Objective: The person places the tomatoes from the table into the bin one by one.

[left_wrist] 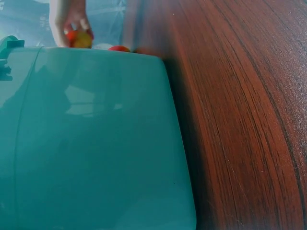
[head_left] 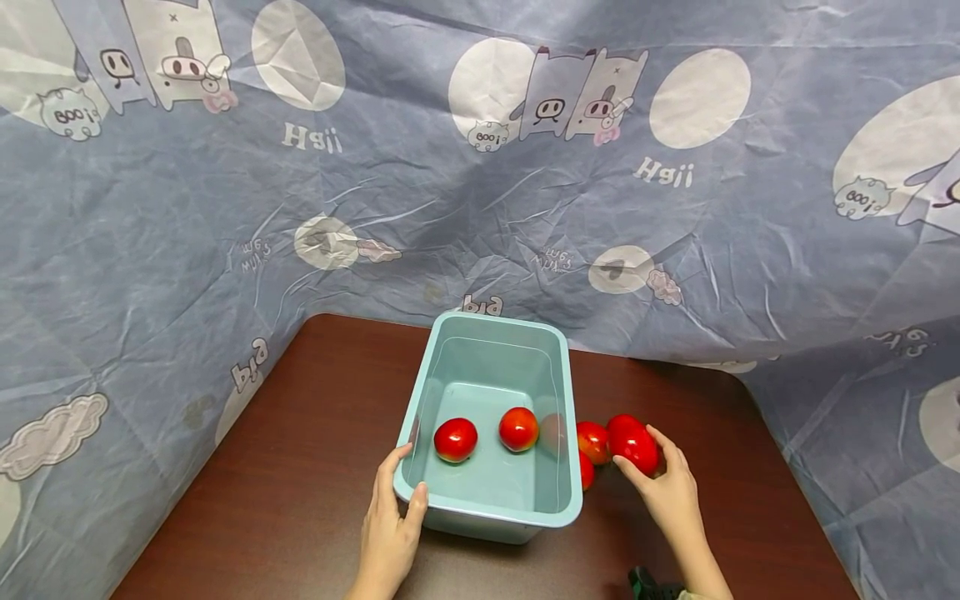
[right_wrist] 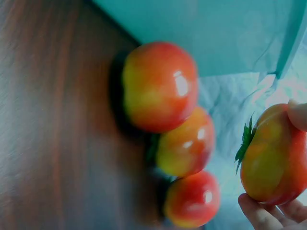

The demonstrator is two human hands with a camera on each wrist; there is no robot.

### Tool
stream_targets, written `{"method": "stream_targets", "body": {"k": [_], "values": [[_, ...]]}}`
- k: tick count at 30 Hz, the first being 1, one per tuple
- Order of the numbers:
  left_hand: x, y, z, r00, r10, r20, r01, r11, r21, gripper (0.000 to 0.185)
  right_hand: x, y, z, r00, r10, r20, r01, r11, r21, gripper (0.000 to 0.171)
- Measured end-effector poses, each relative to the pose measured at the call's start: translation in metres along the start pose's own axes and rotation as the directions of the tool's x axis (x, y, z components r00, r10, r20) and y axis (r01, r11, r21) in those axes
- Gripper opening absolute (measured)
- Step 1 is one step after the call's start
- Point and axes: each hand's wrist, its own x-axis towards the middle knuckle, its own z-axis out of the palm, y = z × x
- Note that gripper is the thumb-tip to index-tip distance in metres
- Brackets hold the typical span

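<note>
My right hand (head_left: pixel 671 487) holds a red tomato (head_left: pixel 632 443) between thumb and fingers, right of the bin. In the right wrist view, this tomato (right_wrist: pixel 273 155) shows a yellowish side and a green leafy top. Three more tomatoes (right_wrist: pixel 160 87) lie in a row on the table against the bin; the head view shows two, partly hidden by its wall. My left hand (head_left: pixel 390 521) grips the near left corner of the light teal plastic bin (head_left: pixel 491 510), thumb at the front rim, fingers along the left side. Inside sit two tomatoes (head_left: pixel 455 440), apart from each other.
The bin stands on a dark brown wooden table (head_left: pixel 300 467). Behind and beside the table hangs a blue-grey cloth (head_left: pixel 420 225) printed with cartoon figures. A dark object (head_left: pixel 651 585) shows at the right wrist, by the bottom edge of the head view.
</note>
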Motion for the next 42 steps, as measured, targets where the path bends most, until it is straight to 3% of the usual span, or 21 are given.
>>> {"method": "stream_targets", "body": {"k": [15, 25, 30, 35, 42], "values": [[0.0, 0.0, -0.001, 1.0, 0.015, -0.008, -0.015, 1.0, -0.004, 0.05, 0.004, -0.055, -0.019, 0.996, -0.089, -0.005, 0.088, 0.975, 0.203, 0.074], [0.001, -0.001, -0.001, 1.0, 0.017, -0.008, -0.017, 1.0, 0.0, 0.05, -0.003, -0.095, -0.025, 0.973, -0.228, -0.026, 0.226, 0.937, 0.265, 0.072], [0.001, -0.001, -0.002, 1.0, 0.014, -0.005, -0.014, 1.0, -0.002, 0.05, -0.006, -0.107, -0.021, 0.943, -0.334, -0.012, 0.327, 0.913, 0.245, 0.073], [0.001, 0.0, -0.002, 1.0, 0.017, -0.004, -0.017, 1.0, -0.002, 0.05, -0.01, -0.116, -0.014, 0.891, -0.455, 0.001, 0.446, 0.874, 0.193, 0.077], [0.001, 0.001, -0.001, 1.0, 0.024, -0.009, -0.024, 1.0, 0.001, 0.05, -0.017, -0.123, -0.001, 0.833, -0.548, 0.082, 0.532, 0.832, 0.158, 0.076]]}}
